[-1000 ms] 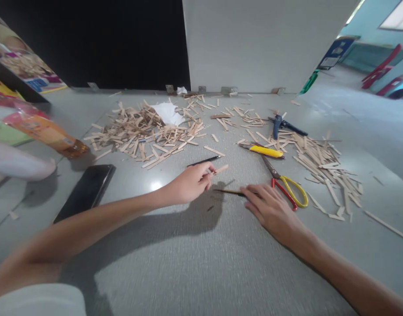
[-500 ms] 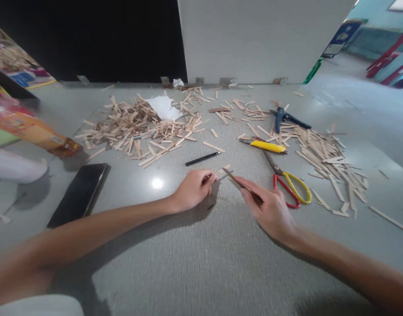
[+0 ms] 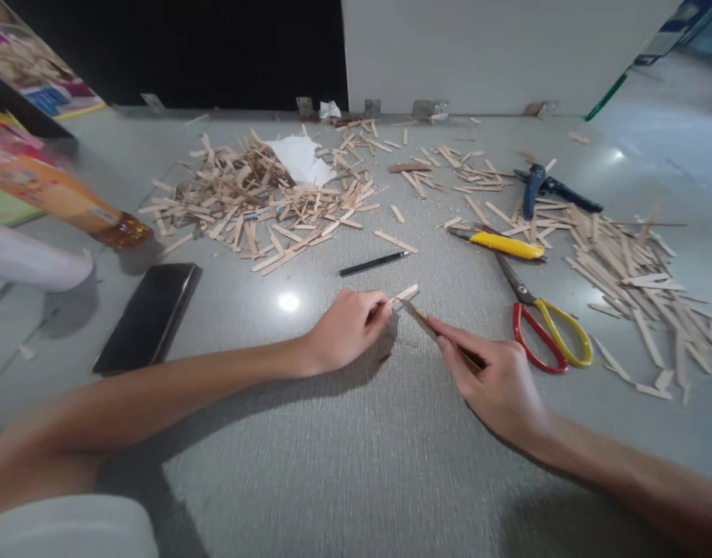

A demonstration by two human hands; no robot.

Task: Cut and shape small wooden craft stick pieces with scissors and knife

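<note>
My left hand (image 3: 353,329) pinches a short flat wooden stick (image 3: 408,292), whose pale end sticks out to the right of the fingertips. My right hand (image 3: 495,372) is closed around a slim knife (image 3: 418,316), with its blade tip against the stick close to my left fingers. Much of the knife's handle is hidden in my palm. Just beyond my hands lies a black pen (image 3: 374,263). Scissors (image 3: 527,302) with one red and one yellow handle rest to the right, below a yellow box cutter (image 3: 507,245).
Heaps of wooden sticks lie at back left (image 3: 233,201) and right (image 3: 651,271), with a white tissue (image 3: 302,159) on the left heap. Dark blue cutting pliers (image 3: 556,190) lie at the right. A black phone (image 3: 149,318) and a bottle (image 3: 70,186) are at the left.
The view has shifted, so the table's things sit farther right. The knife blade has moved down along the stick, nearer my left fingertips. Both hands keep their grips.
</note>
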